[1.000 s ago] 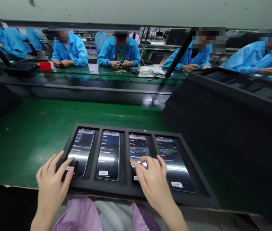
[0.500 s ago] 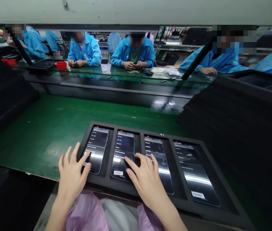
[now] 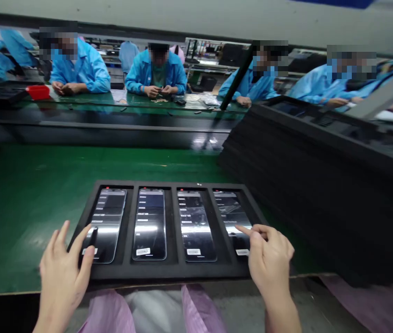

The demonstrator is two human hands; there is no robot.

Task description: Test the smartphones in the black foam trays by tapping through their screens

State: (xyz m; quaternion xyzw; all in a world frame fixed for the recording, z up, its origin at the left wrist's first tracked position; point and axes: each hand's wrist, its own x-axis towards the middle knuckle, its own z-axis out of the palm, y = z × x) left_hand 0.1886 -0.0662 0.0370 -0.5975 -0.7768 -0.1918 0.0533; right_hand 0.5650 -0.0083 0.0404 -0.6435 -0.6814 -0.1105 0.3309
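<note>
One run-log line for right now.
left hand: at leftmost phone | right hand: pointing at rightmost phone | touch: unclear | tray: four phones, lit

Four phones (image 3: 149, 224), four white labels (image 3: 143, 251), one near tray (image 3: 168, 272), four compartments (image 3: 171, 231), one red bin (image 3: 39, 92)

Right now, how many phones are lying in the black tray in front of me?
4: leftmost phone, partly behind your left hand; second phone; third phone; rightmost phone, partly behind your right hand. None looks fully hidden.
</note>
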